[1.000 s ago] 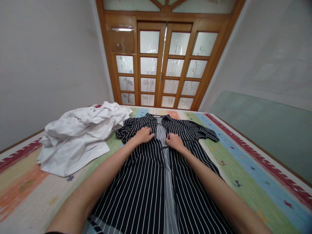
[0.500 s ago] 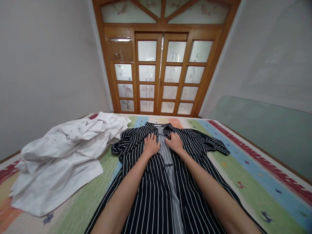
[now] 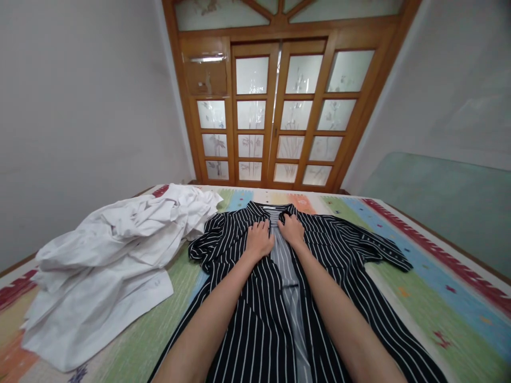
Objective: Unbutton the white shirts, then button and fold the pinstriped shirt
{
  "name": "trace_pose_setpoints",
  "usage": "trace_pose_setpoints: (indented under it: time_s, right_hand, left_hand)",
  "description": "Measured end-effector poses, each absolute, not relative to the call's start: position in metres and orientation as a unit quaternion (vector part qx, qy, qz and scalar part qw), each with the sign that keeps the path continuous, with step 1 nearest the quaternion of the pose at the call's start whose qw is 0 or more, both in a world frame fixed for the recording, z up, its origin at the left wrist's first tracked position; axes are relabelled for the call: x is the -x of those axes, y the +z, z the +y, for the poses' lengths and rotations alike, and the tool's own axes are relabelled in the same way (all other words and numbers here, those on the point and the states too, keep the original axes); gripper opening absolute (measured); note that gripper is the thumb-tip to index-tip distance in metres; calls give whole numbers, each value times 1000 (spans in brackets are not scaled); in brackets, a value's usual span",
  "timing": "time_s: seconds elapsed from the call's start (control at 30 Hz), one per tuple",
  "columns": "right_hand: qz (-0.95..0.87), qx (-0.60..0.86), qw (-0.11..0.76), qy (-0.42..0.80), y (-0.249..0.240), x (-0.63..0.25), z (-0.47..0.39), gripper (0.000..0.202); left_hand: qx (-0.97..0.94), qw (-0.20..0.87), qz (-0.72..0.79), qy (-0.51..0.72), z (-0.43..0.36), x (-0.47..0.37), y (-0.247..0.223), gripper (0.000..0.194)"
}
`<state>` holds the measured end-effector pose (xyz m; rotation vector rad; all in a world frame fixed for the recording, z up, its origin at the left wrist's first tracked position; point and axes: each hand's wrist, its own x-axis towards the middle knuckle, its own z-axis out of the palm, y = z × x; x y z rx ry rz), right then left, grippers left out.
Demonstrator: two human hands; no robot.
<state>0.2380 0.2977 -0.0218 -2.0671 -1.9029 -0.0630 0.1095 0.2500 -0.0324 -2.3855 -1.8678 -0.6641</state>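
Head view: on the shirt [image 3: 255,330], my left hand [image 3: 259,239] splays, right hand [image 3: 292,231] curls, pinch unclear; uneven tugging risks creases.

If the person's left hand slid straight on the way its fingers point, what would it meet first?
Probably the collar of the striped shirt, just ahead of the left hand, which seems to rest on the shirt's front; exact height is unclear.
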Motion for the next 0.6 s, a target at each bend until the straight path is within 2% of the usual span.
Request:
trace_pose_setpoints:
  time_s: [0.33,0.6]
  right_hand:
    - [-657,730,188,2,-21,-243,299,33]
    - [-626,741,237,57,-20,-245,301,33]
  left_hand:
    - [703,-2,-680,-209,301,-125,-21,37]
    - [697,3,-688,-202,313,-128,-25,37]
